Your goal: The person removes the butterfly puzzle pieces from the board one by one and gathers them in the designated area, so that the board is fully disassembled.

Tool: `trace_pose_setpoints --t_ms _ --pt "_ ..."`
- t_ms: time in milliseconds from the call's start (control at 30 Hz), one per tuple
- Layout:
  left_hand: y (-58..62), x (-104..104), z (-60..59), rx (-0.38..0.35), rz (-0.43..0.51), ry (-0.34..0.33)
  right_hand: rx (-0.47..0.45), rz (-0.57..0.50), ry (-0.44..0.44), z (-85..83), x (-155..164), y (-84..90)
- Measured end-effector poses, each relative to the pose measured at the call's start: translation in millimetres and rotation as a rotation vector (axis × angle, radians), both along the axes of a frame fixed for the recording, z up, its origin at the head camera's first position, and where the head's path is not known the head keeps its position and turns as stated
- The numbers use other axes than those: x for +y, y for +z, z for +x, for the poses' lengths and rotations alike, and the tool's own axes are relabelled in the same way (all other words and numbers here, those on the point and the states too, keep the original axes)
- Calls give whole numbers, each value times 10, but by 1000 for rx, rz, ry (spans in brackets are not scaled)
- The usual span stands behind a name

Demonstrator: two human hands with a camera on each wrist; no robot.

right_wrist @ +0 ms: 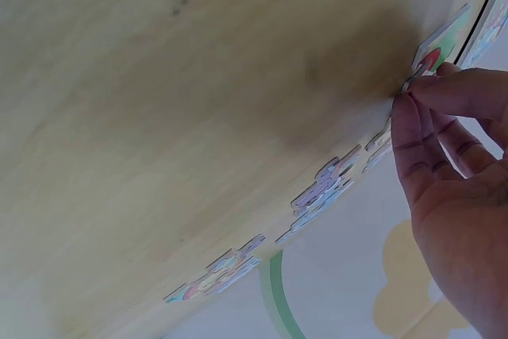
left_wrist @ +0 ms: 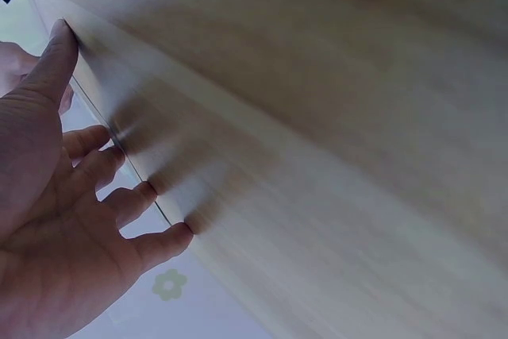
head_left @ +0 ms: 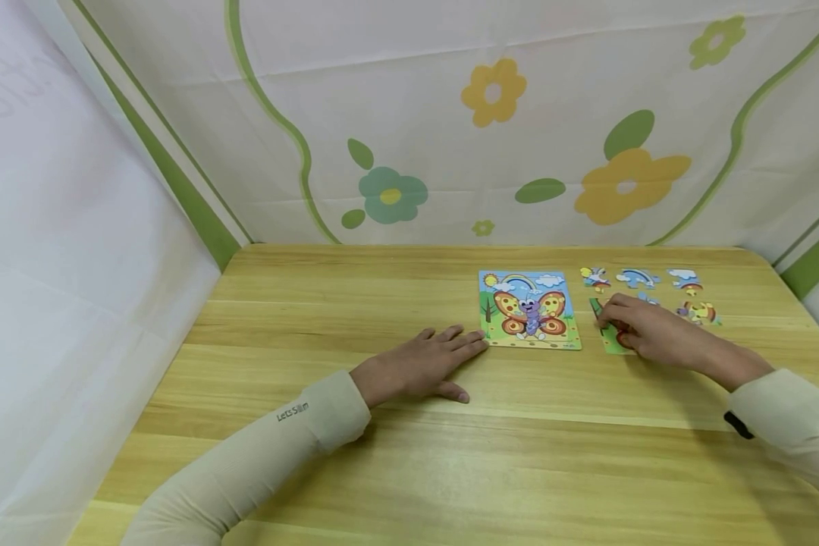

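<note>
The person's left hand (head_left: 423, 368) lies flat on the pale wooden counter (head_left: 355, 303), grip released, fingertips just short of the rectangular butterfly picture puzzle board (head_left: 529, 320). Just right of that board, the right hand (head_left: 644, 330) pinches a green puzzle piece with a red patch (head_left: 609, 341) that lies on the counter, thumb and forefinger closed on its edge. Beyond the right hand, loose cardboard puzzle pieces (head_left: 638, 277) with sky and rainbow prints sit in a row. A flower-printed white cloth (head_left: 491, 114) hangs behind.
</note>
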State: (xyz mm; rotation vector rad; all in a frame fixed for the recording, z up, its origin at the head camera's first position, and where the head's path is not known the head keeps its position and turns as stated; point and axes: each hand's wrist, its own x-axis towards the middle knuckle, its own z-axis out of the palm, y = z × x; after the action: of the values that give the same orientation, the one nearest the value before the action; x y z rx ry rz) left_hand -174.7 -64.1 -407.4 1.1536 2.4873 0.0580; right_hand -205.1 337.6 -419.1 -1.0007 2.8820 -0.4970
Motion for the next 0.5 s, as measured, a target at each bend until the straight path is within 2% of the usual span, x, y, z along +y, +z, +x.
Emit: trace_pose_setpoints --t_ms 500 --pt "4 6 2 11 -3 7 46 -9 24 -1 4 0"
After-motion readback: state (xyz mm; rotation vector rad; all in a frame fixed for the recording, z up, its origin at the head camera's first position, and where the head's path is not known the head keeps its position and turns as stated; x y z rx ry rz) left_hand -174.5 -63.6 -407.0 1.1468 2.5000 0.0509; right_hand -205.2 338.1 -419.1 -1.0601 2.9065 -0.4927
